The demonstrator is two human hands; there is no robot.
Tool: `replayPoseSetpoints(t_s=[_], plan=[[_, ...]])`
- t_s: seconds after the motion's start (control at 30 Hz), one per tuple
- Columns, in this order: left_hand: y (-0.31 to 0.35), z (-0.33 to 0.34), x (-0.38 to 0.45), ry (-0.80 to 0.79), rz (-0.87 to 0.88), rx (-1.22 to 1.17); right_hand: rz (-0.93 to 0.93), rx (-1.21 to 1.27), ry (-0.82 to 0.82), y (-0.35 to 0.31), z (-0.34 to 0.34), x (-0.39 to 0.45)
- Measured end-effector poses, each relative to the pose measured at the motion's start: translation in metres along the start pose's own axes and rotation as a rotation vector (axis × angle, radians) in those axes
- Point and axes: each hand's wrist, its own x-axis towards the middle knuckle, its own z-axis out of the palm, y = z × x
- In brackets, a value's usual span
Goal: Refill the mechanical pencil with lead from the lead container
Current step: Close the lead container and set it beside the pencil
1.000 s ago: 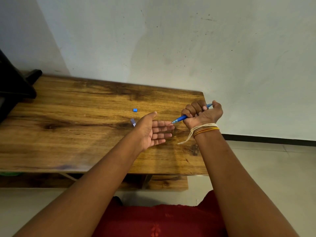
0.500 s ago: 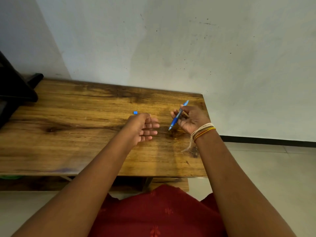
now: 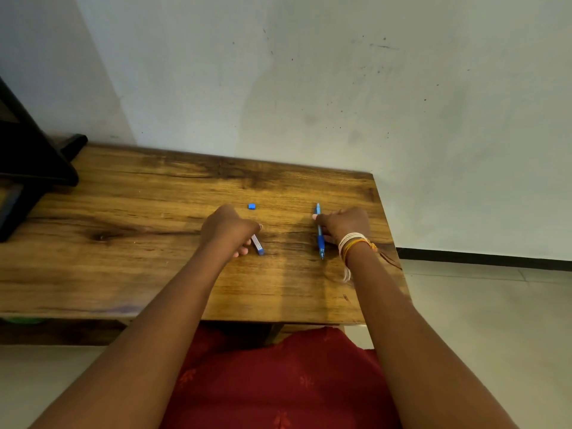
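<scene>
A blue mechanical pencil [image 3: 320, 241] lies flat on the wooden table [image 3: 123, 274], its tip pointing toward me. My right hand [image 3: 345, 226] rests just right of it, fingertips pinching its upper half. My left hand [image 3: 227, 230] is curled around a small clear lead container [image 3: 257, 244] with a blue end; the container pokes out below the fingers, down at the table surface. A tiny blue cap [image 3: 251, 206] sits alone on the wood just beyond my left hand.
A black stand-like object [image 3: 34, 168] occupies the table's far left corner. A pale wall runs along the back edge. The table's right edge [image 3: 391, 243] lies close to my right wrist, with tiled floor beyond it.
My right hand has lowered the pencil from a raised grip to flat on the table. My left hand turned from open palm-up to closed on the lead container.
</scene>
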Motion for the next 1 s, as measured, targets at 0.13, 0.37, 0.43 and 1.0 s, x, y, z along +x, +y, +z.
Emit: replayPoseSetpoints(t_s=[0.13, 0.37, 0.43, 1.0], plan=[[-0.005, 0.011, -0.004, 0.134, 0.124, 0.271, -0.030, -0.138, 0.024, 0.000, 0.000, -0.004], [-0.004, 0.018, -0.004, 0.171, 0.142, 0.344, -0.091, -0.170, 0.085, -0.003, -0.003, -0.008], [-0.003, 0.017, -0.006, 0.167, 0.137, 0.309, -0.160, -0.179, 0.144, -0.005, -0.003, -0.010], [-0.021, -0.024, 0.007, 0.028, 0.099, -0.045, -0.633, -0.568, -0.197, -0.012, 0.060, -0.036]])
